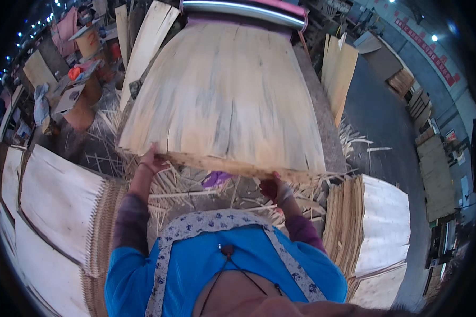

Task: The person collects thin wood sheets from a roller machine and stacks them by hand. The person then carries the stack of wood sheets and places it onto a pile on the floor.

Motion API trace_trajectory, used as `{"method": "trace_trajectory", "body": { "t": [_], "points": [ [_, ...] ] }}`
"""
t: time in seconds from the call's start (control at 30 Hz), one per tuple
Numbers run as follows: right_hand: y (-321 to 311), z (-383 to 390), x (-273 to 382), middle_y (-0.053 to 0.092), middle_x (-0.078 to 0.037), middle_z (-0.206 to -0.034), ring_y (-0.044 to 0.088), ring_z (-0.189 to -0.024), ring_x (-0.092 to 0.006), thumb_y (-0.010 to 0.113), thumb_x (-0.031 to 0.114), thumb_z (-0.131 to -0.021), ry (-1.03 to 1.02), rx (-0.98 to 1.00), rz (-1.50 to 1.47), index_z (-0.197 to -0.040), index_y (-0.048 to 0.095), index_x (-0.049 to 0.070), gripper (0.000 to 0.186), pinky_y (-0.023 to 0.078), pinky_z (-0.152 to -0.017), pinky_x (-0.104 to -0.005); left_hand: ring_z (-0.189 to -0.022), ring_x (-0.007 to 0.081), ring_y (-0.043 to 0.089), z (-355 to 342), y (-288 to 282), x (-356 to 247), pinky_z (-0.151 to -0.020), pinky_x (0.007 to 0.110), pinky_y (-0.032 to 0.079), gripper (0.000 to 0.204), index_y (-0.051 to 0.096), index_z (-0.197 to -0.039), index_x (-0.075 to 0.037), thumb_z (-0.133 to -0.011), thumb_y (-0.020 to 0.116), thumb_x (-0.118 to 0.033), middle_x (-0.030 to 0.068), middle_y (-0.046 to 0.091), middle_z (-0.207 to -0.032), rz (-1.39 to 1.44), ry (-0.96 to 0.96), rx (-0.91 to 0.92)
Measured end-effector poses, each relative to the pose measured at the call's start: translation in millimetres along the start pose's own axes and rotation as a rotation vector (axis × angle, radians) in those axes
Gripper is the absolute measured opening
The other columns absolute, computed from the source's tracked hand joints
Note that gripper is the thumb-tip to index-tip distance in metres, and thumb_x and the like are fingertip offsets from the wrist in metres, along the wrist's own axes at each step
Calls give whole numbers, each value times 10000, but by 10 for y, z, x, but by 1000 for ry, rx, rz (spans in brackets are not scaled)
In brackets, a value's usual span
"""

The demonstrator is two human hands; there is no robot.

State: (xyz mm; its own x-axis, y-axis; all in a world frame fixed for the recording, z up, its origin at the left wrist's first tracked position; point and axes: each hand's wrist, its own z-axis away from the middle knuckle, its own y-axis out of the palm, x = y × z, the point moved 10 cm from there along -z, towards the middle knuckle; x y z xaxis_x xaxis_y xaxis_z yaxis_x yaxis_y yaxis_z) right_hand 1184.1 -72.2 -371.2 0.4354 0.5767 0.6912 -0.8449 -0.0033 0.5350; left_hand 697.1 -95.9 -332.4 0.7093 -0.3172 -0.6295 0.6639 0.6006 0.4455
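A broad sheet of pale wood veneer (pixel 225 95) with grey streaks lies in front of me, its far end at a shiny metal roller (pixel 243 9). My left hand (pixel 152 158) grips the near edge toward its left corner, thumb on top and the other fingers partly hidden beneath. Farther right along that edge, my right hand (pixel 272 187) holds the sheet from below, with its thumb up at the rim and its fingers curled. A wrapping shows at the right wrist. The near edge looks rough and brownish; whether other sheets lie under it, I cannot tell.
Stacks of veneer stand at my left (pixel 61 195) and right (pixel 383 222). Splintered wood strips (pixel 169 193) litter the floor below the sheet, around a purple scrap (pixel 216 179). Upright boards (pixel 338 74) lean beyond at the right. Round drums (pixel 79 111) stand at the far left.
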Motion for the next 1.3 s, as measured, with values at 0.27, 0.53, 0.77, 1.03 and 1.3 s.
{"method": "trace_trajectory", "body": {
  "t": [0.27,0.53,0.77,1.03,1.3],
  "points": [
    [1035,326,-8,596,-69,-907,583,-823,-222,521,376,-813,87,384,-81,-1013,526,58,375,486,-669,-342,-859,270,535,277,147,284,-714,457,444,440,346,-1229,-116,-847,455,-305,115,527,-1006,-81,141,152],
    [1641,182,87,593,-94,-1000,579,-861,-224,508,385,-818,7,277,-196,-1070,509,66,406,484,-716,-366,-866,254,553,340,346,129,-729,401,470,264,454,-1009,-79,-821,519,-253,115,545,-964,-47,149,237],
    [1848,57,453,577,-74,-710,529,-591,-213,481,487,-796,-11,479,-514,-907,554,36,470,444,-520,-347,-863,230,559,632,669,-214,-747,353,474,218,447,-888,-86,-826,518,-282,107,573,-910,110,241,332],
    [1711,-86,487,507,-59,-556,437,-411,-167,523,518,-756,-83,93,35,-746,551,13,506,388,-410,-308,-804,222,580,442,521,-71,-678,337,490,283,454,-1032,-71,-819,515,-247,109,581,-894,71,196,331],
    [1910,-751,876,549,-28,-579,457,-422,-130,578,461,-741,-45,120,-289,-780,562,28,436,401,-396,-282,-866,249,568,353,1011,-697,-785,363,460,318,465,-1095,-63,-823,522,-217,112,571,-945,162,442,446]
  ]
}}
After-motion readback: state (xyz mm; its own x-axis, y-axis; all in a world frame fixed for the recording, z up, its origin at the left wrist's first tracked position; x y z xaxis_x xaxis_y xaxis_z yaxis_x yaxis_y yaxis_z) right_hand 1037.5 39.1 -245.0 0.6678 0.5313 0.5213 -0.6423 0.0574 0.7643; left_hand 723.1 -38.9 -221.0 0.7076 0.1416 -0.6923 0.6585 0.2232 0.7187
